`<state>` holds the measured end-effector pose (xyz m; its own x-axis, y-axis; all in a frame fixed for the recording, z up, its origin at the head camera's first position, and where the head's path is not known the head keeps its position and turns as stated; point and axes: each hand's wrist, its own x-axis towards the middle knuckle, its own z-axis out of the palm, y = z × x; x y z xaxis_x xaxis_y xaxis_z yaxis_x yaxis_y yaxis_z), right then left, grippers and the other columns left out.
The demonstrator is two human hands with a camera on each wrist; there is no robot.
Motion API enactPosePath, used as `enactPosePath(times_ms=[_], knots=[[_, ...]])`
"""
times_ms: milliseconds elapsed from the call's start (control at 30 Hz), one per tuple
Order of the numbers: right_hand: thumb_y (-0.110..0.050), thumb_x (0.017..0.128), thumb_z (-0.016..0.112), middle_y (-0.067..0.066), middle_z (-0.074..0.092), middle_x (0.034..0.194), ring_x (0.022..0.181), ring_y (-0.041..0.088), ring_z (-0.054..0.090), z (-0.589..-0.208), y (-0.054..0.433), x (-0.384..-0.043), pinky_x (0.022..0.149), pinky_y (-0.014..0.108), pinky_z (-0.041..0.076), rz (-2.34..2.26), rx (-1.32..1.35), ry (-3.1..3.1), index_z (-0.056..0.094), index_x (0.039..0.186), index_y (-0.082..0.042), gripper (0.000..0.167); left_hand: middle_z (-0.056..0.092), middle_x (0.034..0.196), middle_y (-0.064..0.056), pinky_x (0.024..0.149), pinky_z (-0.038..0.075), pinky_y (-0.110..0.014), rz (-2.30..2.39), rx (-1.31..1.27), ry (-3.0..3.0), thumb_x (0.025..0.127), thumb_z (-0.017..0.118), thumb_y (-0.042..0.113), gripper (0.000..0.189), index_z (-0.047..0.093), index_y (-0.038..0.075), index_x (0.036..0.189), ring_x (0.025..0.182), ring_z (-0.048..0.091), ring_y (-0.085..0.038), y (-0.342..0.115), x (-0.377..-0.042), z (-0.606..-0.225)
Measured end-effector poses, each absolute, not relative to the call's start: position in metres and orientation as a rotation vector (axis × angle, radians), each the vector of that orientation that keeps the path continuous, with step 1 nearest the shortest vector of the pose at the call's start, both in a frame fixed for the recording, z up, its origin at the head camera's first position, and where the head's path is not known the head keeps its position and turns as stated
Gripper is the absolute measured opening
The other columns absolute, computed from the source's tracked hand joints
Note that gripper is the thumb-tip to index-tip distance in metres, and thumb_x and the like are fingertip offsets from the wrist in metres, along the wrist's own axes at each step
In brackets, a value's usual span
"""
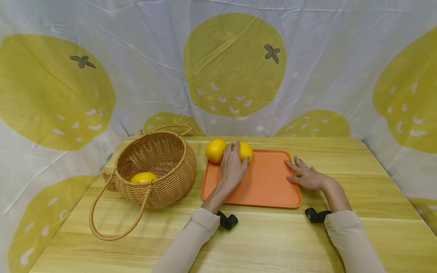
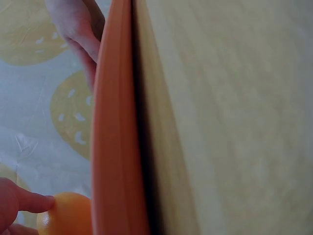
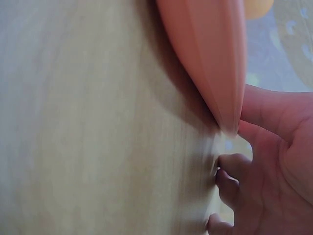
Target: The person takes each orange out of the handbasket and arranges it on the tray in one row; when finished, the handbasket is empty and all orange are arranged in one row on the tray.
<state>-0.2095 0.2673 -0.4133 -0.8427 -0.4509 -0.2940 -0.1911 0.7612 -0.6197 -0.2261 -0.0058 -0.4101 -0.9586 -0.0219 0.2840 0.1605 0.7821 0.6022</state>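
Observation:
An orange plastic tray (image 1: 263, 182) lies flat on the table. At its back left sit two oranges side by side, a left orange (image 1: 216, 151) and a right orange (image 1: 246, 151). My left hand (image 1: 233, 167) reaches over the tray and grips the right orange, thumb on its near side; the far fingertips are partly hidden. In the left wrist view a thumb touches an orange (image 2: 68, 215). Over at the tray's right rim, my right hand (image 1: 308, 178) has its fingers spread, with thumb and forefinger touching the edge (image 3: 230, 112).
Left of the tray stands a wicker basket (image 1: 170, 189), one handle folded down toward the front and the other toward the back. Inside it lies another orange (image 1: 144, 177). A curtain (image 1: 153, 76) printed with large yellow fruit hangs behind the wooden table (image 1: 273, 242).

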Motion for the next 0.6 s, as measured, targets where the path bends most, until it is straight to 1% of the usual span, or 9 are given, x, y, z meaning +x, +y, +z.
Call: enactPosePath(times_ms=[100, 333, 433, 467, 600], knots=[[-0.039, 0.107, 0.054, 0.036, -0.012, 0.167, 0.154, 0.056, -0.013, -0.4137, 0.268, -0.2098, 0.115, 0.077, -0.012, -0.833, -0.484, 2.523, 0.015, 0.165, -0.001, 0.08, 0.052, 0.149, -0.017, 0.099, 0.055, -0.051, -0.943, -0.128, -2.701, 0.095, 0.076, 0.024, 0.062, 0.054, 0.009, 0.151, 0.135, 0.053, -0.034, -0.0062, -0.2262, -0.4094], [-0.046, 0.106, 0.054, 0.037, -0.014, 0.166, 0.153, 0.055, -0.017, -0.4219, 0.2728, -0.2113, 0.112, 0.078, -0.015, -0.881, -0.521, 2.522, 0.015, 0.166, -0.003, 0.083, 0.051, 0.151, -0.017, 0.095, 0.057, -0.053, -0.954, -0.157, -2.667, 0.096, 0.075, 0.021, 0.059, 0.054, 0.003, 0.148, 0.137, 0.051, -0.033, -0.0072, -0.2267, -0.4116], [-0.048, 0.106, 0.053, 0.037, -0.014, 0.166, 0.153, 0.054, -0.017, -0.4226, 0.2731, -0.2108, 0.113, 0.078, -0.015, -0.884, -0.519, 2.522, 0.014, 0.166, -0.004, 0.084, 0.051, 0.151, -0.017, 0.095, 0.057, -0.053, -0.94, -0.147, -2.658, 0.096, 0.074, 0.019, 0.06, 0.053, 0.002, 0.149, 0.138, 0.051, -0.033, -0.0074, -0.2282, -0.4135], [-0.047, 0.106, 0.053, 0.037, -0.013, 0.166, 0.153, 0.055, -0.016, -0.4216, 0.2724, -0.2108, 0.113, 0.078, -0.014, -0.881, -0.515, 2.522, 0.014, 0.165, -0.002, 0.084, 0.051, 0.152, -0.017, 0.094, 0.057, -0.053, -0.939, -0.141, -2.655, 0.096, 0.074, 0.018, 0.06, 0.053, 0.001, 0.149, 0.139, 0.051, -0.033, -0.0075, -0.2286, -0.414], [-0.042, 0.107, 0.054, 0.037, -0.012, 0.166, 0.153, 0.056, -0.014, -0.4164, 0.2702, -0.2092, 0.114, 0.078, -0.012, -0.851, -0.5, 2.529, 0.015, 0.165, 0.0, 0.082, 0.05, 0.152, -0.017, 0.093, 0.058, -0.053, -0.935, -0.121, -2.654, 0.096, 0.075, 0.018, 0.06, 0.053, 0.002, 0.149, 0.139, 0.05, -0.033, -0.0082, -0.2303, -0.4146]])
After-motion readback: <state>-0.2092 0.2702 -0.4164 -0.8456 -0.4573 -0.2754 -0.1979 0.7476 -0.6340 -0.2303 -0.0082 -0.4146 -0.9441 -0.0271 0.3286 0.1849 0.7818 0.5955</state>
